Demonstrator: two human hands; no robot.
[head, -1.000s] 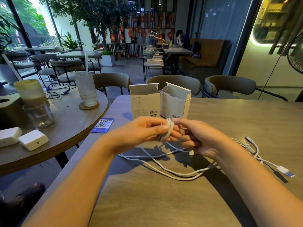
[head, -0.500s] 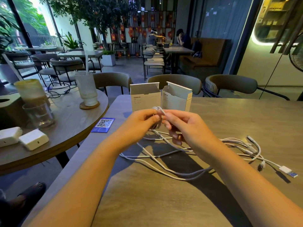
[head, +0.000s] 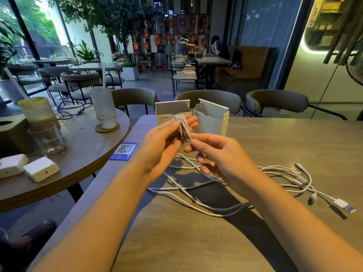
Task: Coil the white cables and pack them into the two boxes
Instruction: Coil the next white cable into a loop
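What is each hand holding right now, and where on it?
The left hand holds the coiled loops of a white cable, wound around its fingers. The right hand pinches the same cable at the bottom of the coil.

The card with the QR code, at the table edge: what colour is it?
Blue, with a white square holding the code; the head view shows it.
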